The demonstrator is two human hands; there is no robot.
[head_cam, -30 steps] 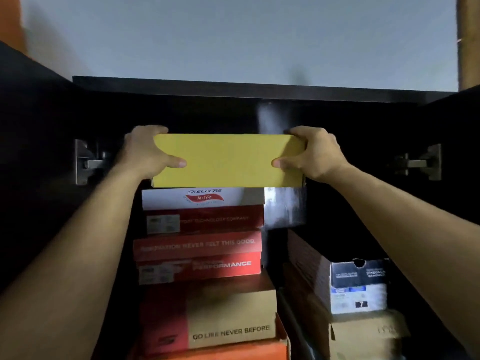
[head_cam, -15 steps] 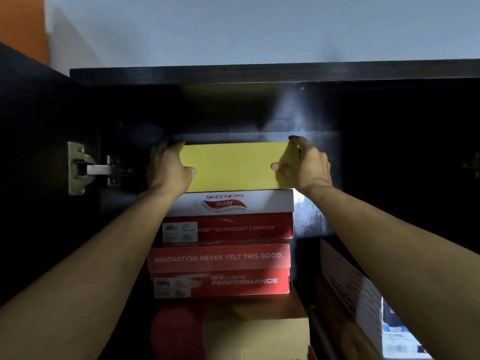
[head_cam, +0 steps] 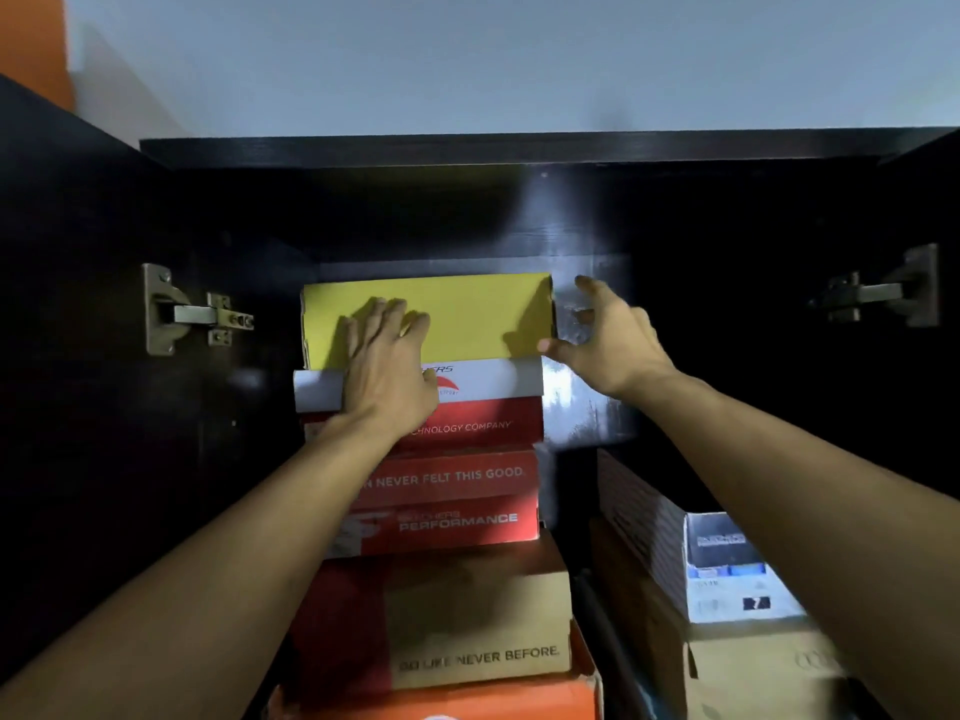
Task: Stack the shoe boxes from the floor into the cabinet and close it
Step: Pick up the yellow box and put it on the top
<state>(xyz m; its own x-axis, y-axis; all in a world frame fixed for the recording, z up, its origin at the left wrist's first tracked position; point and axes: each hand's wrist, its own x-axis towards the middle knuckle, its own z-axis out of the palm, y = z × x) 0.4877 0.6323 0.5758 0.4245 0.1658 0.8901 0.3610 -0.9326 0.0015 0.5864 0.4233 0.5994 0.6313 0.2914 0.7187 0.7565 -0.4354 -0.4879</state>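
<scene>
I'm looking into a dark cabinet (head_cam: 519,148) with both doors swung open, a metal hinge (head_cam: 192,309) on the left wall and another hinge (head_cam: 878,293) on the right. Its floor is hidden from me. On the left an orange box (head_cam: 467,696) is the lowest I can see, with a pile on it. On the right a tan box (head_cam: 753,672) sits lowest in view, carrying a tilted dark box (head_cam: 675,537).

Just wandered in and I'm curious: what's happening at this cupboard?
A person is stacking shoe boxes in an open dark cabinet. The yellow box sits on top of the left stack. The left hand presses flat against its front; the right hand is open beside its right end. The doors are not yet closed.
</scene>
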